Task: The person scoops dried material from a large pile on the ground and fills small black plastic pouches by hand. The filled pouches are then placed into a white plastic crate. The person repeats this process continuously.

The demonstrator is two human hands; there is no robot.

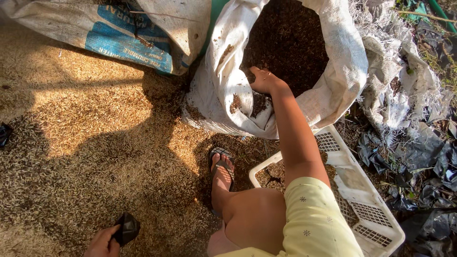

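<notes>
**Hand at the sack's mouth**

Head view: right hand (263,80) closes its grip on the white sack (216,81) rim, holding it open over dark husks (290,40). Left hand (102,242), near left, clutches a black object (126,228). White crate (362,200) stands beside the sack.

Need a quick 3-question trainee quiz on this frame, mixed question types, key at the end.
1. True or false: the right hand rests at the open mouth of the white woven sack filled with dark husk-like material.
2. What does the left hand hold?
A. a small black folded object
B. a metal scoop
C. a green hose
3. Fill in: the white plastic crate lies on the ground below the sack, beside the person's ____ leg.

Key
1. True.
2. A: the small black object sits in the fingers, above the grain-strewn ground.
3. Right; the foot in a black sandal stands just left of the crate.
</notes>
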